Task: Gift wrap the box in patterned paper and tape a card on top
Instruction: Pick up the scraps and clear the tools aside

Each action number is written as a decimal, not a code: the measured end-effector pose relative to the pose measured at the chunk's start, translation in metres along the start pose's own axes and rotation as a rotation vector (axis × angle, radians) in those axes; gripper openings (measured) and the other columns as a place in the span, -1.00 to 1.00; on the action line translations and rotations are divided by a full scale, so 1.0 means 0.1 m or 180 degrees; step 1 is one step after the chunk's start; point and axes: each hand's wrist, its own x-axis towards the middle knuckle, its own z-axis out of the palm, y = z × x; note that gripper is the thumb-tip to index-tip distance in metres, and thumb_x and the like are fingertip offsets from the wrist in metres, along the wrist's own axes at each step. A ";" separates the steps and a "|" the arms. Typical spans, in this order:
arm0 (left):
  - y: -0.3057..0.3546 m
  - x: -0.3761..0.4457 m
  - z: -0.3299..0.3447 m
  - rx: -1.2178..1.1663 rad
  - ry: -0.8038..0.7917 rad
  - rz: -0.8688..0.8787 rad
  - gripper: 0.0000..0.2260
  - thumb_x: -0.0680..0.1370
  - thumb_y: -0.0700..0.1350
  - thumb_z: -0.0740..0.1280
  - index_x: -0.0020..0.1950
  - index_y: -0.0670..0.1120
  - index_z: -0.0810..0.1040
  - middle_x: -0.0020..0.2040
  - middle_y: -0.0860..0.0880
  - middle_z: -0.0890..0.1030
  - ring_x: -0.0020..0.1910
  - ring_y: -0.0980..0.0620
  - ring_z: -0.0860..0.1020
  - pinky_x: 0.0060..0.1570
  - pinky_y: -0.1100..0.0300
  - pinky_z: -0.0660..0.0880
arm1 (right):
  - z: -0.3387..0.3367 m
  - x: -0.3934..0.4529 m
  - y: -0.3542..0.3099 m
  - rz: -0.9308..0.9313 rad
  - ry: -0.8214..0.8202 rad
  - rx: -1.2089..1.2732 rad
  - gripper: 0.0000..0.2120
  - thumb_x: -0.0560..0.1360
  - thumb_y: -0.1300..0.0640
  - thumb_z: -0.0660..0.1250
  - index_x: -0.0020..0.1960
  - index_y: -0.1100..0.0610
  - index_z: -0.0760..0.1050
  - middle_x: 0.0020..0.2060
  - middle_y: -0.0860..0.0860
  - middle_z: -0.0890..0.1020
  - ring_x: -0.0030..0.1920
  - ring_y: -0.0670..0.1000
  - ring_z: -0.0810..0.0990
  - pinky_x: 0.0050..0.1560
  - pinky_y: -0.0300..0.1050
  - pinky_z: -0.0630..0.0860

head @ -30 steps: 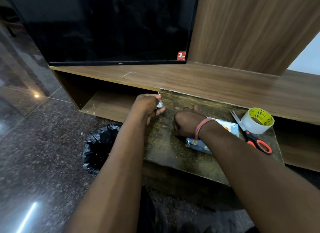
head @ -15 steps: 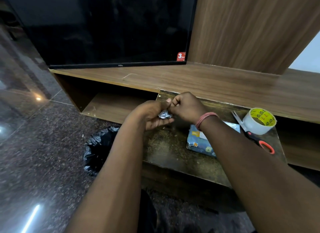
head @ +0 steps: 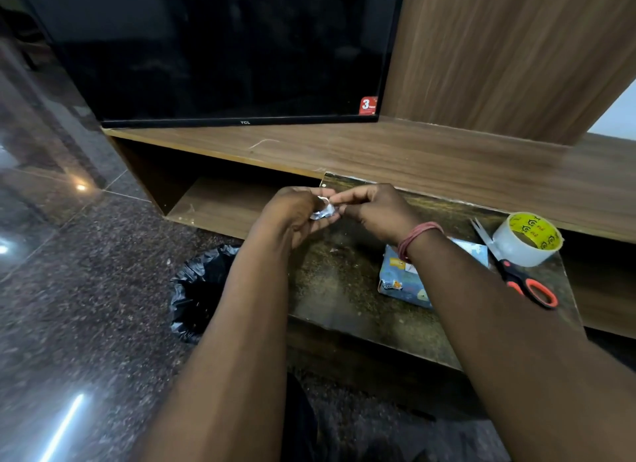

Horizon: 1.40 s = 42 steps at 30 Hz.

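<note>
- Since the wrapped box (head: 402, 282) is small and flat and lies on the dark worn board (head: 347, 289) under the right forearm, I judge it light enough to lift with one hand; its glossy patterned paper looks slippery and easy to crease, so the safest hold would be across its two long sides, thumb on one and fingers on the other, not by a loose flap.
- Whether a card is already on its top cannot be told, as the forearm covers much of it (a pale patch shows near its far edge, but too little to name).
- Between both hands, in the air above the far left part of the board, is a small crumpled scrap (head: 321, 210) of pale paper or tape, which looks soft and nearly weightless; I cannot tell which it is.
- Curled round the scrap from below and from the left, the left hand (head: 292, 214) cups it against the palm.
- Fingertips drawn close together, the right hand (head: 371, 208) pinches the scrap's right end.
- Near the board's right end a roll of clear tape (head: 526, 241) rests against the scissors (head: 516, 275), just beside the box; a black bin bag (head: 203, 289) sits on the floor to the left, a likely place for the scrap.
</note>
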 end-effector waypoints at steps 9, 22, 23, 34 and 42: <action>0.01 0.10 -0.12 -0.0086 0.0497 0.0023 -0.73 0.62 -0.43 0.16 -0.06 -0.22 0.61 0.07 -0.30 0.61 -0.13 -0.09 0.63 -0.16 0.16 0.68 | 0.21 -0.01 0.11 -0.0164 -0.0317 -0.2229 -0.94 0.42 0.24 0.49 -0.14 0.11 0.70 -0.13 0.07 0.73 -0.02 0.08 0.68 0.03 -0.13 0.55; -0.03 0.11 -0.11 0.0109 0.0404 -0.0116 -0.71 0.62 -0.43 0.15 -0.08 -0.19 0.61 -0.02 -0.23 0.61 -0.15 -0.07 0.60 -0.15 0.14 0.67 | 0.35 -0.04 0.20 -0.0392 0.0222 -0.2172 -0.88 0.50 0.15 0.33 -0.15 0.13 0.63 -0.16 0.18 0.69 -0.07 0.21 0.65 -0.16 -0.12 0.46; -0.03 0.11 -0.13 0.0194 0.0387 -0.0143 -0.70 0.63 -0.43 0.15 -0.09 -0.18 0.61 -0.03 -0.23 0.60 -0.15 -0.06 0.60 -0.17 0.15 0.66 | 0.33 -0.02 0.17 -0.0293 0.0465 -0.1810 -0.87 0.49 0.19 0.34 -0.17 0.13 0.66 -0.20 0.14 0.71 -0.10 0.17 0.66 -0.17 -0.14 0.46; -0.14 0.11 -0.10 0.0697 0.0080 -0.0297 -0.68 0.68 -0.37 0.16 -0.10 -0.13 0.64 -0.27 -0.06 0.66 -0.38 0.09 0.62 -0.48 0.24 0.56 | 0.59 -0.23 -0.04 -0.0378 0.0846 -0.1851 -0.79 0.49 0.28 0.29 0.02 0.17 0.68 -0.07 0.21 0.69 0.00 0.25 0.66 -0.06 -0.02 0.53; -0.04 0.08 -0.22 -0.0064 0.0027 -0.0524 -0.73 0.66 -0.44 0.07 0.11 -0.21 0.53 -0.08 -0.17 0.58 -0.24 -0.02 0.63 -0.45 0.22 0.61 | 1.03 -0.35 0.15 -0.0225 0.1022 -0.0822 -0.57 0.46 0.26 0.23 0.28 0.06 0.59 0.13 0.11 0.47 0.17 0.20 0.45 0.26 0.02 0.43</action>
